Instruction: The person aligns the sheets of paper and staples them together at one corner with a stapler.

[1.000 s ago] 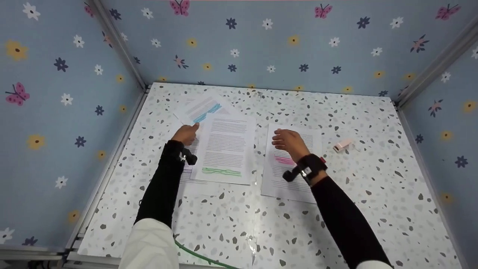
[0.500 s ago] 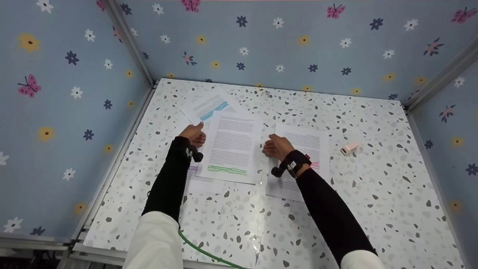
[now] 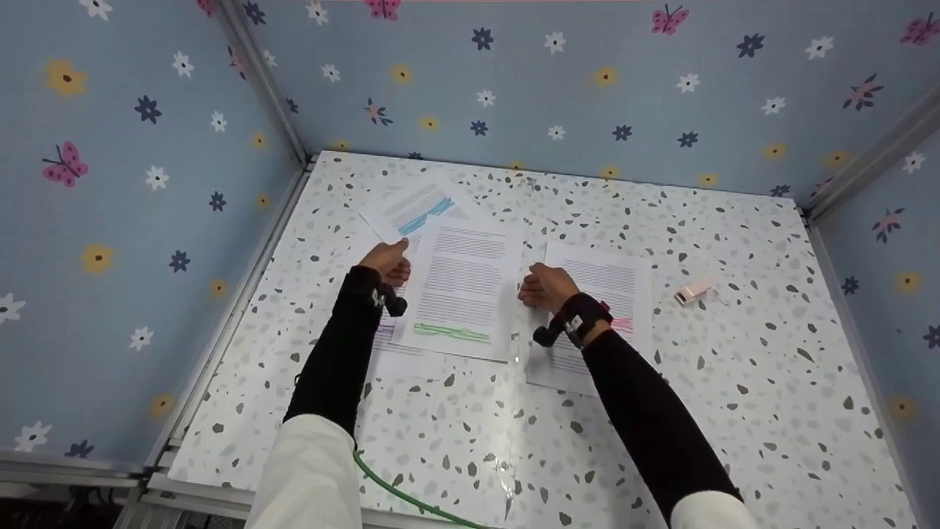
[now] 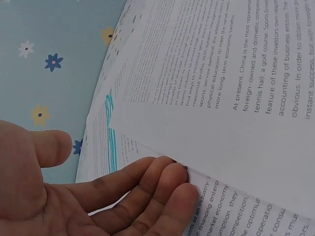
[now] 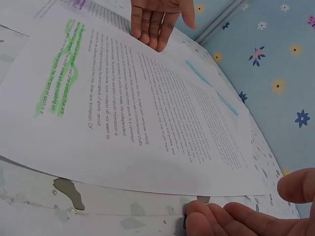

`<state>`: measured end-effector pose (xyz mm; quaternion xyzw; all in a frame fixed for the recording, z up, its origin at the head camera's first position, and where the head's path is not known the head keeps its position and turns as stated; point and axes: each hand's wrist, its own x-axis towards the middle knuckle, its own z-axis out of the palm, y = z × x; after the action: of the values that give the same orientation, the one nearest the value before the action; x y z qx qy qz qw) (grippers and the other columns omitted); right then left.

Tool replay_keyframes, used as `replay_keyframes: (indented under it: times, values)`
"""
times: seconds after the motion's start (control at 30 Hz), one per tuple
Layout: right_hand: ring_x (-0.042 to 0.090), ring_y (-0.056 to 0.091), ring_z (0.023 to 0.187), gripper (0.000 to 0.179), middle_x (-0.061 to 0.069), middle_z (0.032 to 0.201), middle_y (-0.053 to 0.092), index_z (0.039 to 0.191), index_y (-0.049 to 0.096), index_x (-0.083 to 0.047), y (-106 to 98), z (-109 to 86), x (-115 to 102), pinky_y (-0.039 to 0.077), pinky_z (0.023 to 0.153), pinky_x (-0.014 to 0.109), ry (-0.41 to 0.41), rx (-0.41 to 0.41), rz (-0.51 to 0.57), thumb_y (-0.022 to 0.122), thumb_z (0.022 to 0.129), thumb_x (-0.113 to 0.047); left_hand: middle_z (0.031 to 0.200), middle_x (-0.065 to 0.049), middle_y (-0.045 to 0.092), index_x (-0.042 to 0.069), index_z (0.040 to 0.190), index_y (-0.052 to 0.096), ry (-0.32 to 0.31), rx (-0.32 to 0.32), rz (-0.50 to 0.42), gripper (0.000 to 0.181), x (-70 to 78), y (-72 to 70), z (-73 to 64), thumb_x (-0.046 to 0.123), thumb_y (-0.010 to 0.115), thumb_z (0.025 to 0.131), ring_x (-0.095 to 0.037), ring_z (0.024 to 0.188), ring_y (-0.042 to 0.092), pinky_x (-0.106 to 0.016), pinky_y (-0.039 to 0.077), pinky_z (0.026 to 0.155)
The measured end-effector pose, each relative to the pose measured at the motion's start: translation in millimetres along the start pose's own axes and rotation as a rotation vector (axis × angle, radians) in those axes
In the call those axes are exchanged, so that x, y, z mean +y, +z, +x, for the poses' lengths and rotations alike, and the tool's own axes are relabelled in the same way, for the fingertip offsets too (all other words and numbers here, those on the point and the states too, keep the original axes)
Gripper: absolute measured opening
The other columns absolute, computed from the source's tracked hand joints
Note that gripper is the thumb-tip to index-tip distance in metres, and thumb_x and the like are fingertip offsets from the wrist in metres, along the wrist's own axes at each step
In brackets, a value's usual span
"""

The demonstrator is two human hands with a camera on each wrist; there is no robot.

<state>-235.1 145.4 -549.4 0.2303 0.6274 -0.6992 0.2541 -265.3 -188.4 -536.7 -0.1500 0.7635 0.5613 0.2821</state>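
Note:
A printed sheet with green highlighting (image 3: 463,272) lies on top of other papers, left of the table's middle. My left hand (image 3: 388,263) stands at its left edge, thumb raised apart from the fingers; in the left wrist view the fingertips (image 4: 173,179) touch the papers by that edge. My right hand (image 3: 547,286) faces it from the right, fingers gently bent beside the sheet's right edge and over the left side of a pink-highlighted sheet (image 3: 598,273). Neither hand pinches paper. Beneath the green-marked sheet, a blue-highlighted sheet (image 3: 411,209) and a purple-marked sheet (image 3: 407,365) show partly.
A small pale pink object (image 3: 694,292) with a dark opening at one end lies right of the pink-marked sheet. A green cable (image 3: 411,501) crosses the table's front edge. Patterned panels (image 3: 551,81) enclose the back and sides of the speckled table (image 3: 734,441).
My right hand has moved left from above the pink-marked sheet to the green-marked sheet's right edge. The left hand has turned its palm toward that sheet. The head view has shifted slightly.

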Motion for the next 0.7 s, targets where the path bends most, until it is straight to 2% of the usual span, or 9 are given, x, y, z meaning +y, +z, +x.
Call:
replay_keyframes:
  times: [0.1,0.27,0.33,0.4,0.53,0.63,0.7]
  values:
    - [0.038,0.060,0.118,0.047,0.029,0.132,0.056,0.136,0.049,0.015,2,-2.1,0,0.047,0.105,0.042,0.002,-0.007,-0.003,0.048,0.107,-0.023,0.095,-0.010,0.059,-0.008,0.122,0.053,-0.030,0.005,-0.008,0.055,4.9,4.7,-9.0,0.043,0.035,0.110,-0.016,0.076,0.061,-0.032,0.055,0.083]
    - [0.037,0.061,0.116,0.047,0.029,0.130,0.056,0.135,0.050,0.015,5,-1.8,-1,0.047,0.105,0.043,-0.002,-0.002,-0.012,0.049,0.106,-0.023,0.087,-0.009,0.056,-0.007,0.113,0.053,-0.042,-0.015,-0.059,0.047,13.7,4.7,-22.0,0.037,0.035,0.111,-0.015,0.069,0.057,-0.029,0.053,0.069]
    - [0.036,0.062,0.113,0.047,0.028,0.128,0.057,0.134,0.050,0.015,5,-0.7,-1,0.048,0.104,0.043,-0.001,0.000,-0.017,0.049,0.106,-0.023,0.091,-0.010,0.056,-0.007,0.114,0.053,-0.040,-0.017,-0.067,0.048,10.4,3.5,-18.4,0.038,0.036,0.111,-0.018,0.075,0.059,-0.031,0.054,0.074]
    - [0.034,0.065,0.105,0.044,0.026,0.123,0.059,0.132,0.051,0.013,6,0.5,-1,0.049,0.102,0.043,0.004,0.005,-0.020,0.050,0.105,-0.022,0.100,-0.012,0.057,-0.007,0.122,0.053,-0.034,-0.010,-0.054,0.050,5.2,3.1,-12.8,0.039,0.037,0.111,-0.021,0.085,0.061,-0.035,0.053,0.084]
    - [0.028,0.064,0.086,0.034,0.021,0.109,0.061,0.125,0.053,0.008,11,3.3,1,0.054,0.088,0.039,0.013,0.012,0.020,0.052,0.102,-0.017,0.119,-0.019,0.058,-0.007,0.138,0.049,-0.020,-0.015,-0.016,0.050,-1.0,6.7,-7.8,0.034,0.041,0.110,-0.026,0.098,0.062,-0.044,0.048,0.100]
    - [0.023,0.063,0.083,0.030,0.019,0.108,0.063,0.123,0.054,0.006,14,5.3,2,0.054,0.078,0.034,0.004,0.003,0.034,0.053,0.102,-0.015,0.126,-0.025,0.058,-0.009,0.138,0.050,-0.010,-0.061,-0.071,0.046,3.0,10.5,-11.8,0.026,0.047,0.109,-0.029,0.098,0.064,-0.048,0.048,0.102]
    - [0.022,0.063,0.088,0.033,0.020,0.116,0.064,0.126,0.056,0.007,16,5.9,1,0.053,0.078,0.032,-0.008,-0.012,0.018,0.053,0.102,-0.016,0.131,-0.029,0.056,-0.010,0.138,0.051,-0.009,-0.092,-0.120,0.045,7.1,12.6,-15.1,0.022,0.051,0.107,-0.034,0.104,0.064,-0.050,0.046,0.105]
